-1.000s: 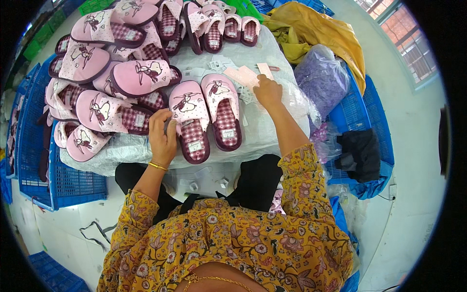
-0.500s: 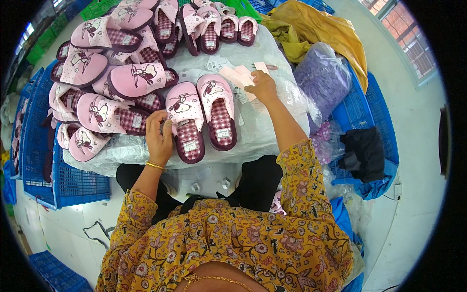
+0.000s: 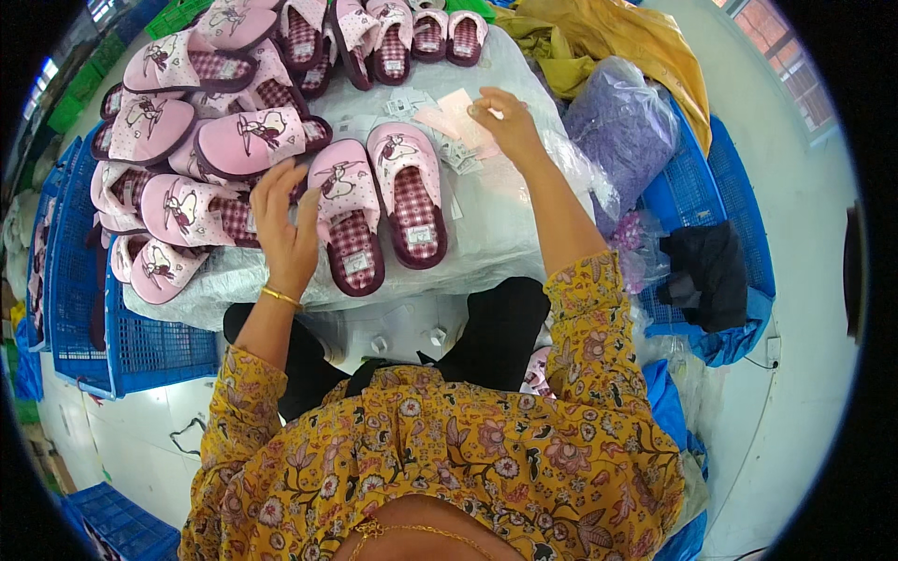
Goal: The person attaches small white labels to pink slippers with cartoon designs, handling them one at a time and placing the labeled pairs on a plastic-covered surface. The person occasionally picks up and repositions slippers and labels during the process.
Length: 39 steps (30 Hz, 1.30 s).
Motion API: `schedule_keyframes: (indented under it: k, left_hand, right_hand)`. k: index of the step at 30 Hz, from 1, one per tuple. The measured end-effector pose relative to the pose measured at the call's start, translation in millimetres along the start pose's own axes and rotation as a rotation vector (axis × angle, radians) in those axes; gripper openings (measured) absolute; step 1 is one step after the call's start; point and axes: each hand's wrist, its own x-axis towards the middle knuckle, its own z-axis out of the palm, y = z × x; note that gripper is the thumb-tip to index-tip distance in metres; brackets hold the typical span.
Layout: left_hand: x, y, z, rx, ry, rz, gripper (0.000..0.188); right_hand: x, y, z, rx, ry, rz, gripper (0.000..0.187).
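Observation:
A pair of pink slippers, the left slipper (image 3: 354, 224) and the right slipper (image 3: 412, 201), lies side by side on the plastic-covered table, toes pointing away from me. Both have checked maroon insoles with a white label at the heel. My left hand (image 3: 285, 229) is open beside the left slipper, fingers apart, between it and the slipper pile. Over the table to the right, my right hand (image 3: 510, 129) has bent fingers with a gap between them and nothing visible held. It hovers at the edge of some pale pink paper slips (image 3: 458, 114) lying on white printed labels (image 3: 458, 159).
Many more pink slippers (image 3: 257, 140) are heaped on the table's left and far side. Blue crates (image 3: 159, 351) stand at the left. At the right are a clear bag of purple material (image 3: 622, 140), a yellow cloth (image 3: 645, 47) and a black cloth (image 3: 706, 276).
My right hand has let go of a pale pink slip and lifted away from the slips. My left hand has come off the left slipper, moving left with its fingers spreading.

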Motion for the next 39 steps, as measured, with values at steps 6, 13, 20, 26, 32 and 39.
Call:
schedule_keyframes:
  k: [6,13,20,26,32,39]
  left_hand:
    - [75,81,28,0.070,-0.183,0.384,0.041]
    - [76,81,56,-0.042,-0.409,0.193,0.019]
    - [60,57,62,-0.636,-0.479,-0.558,0.015]
    - [50,72,73,-0.661,-0.493,-0.637,0.015]
    - [46,79,99,-0.857,-0.377,-0.666,0.022]
    - [62,90,139,-0.813,-0.498,-0.678,0.024]
  right_hand:
    - [-23,-85,-19,0.013,-0.126,-0.224,0.015]
    - [-54,-93,-31,0.042,-0.042,-0.167,0.016]
    - [-95,-29,-31,-0.565,-0.182,-0.120,0.017]
    - [-100,-16,-16,-0.680,-0.172,-0.084,0.008]
    - [-107,-19,-16,-0.624,-0.061,-0.139,0.012]
    - [-114,-29,-19,-0.424,0.099,-0.288,0.015]
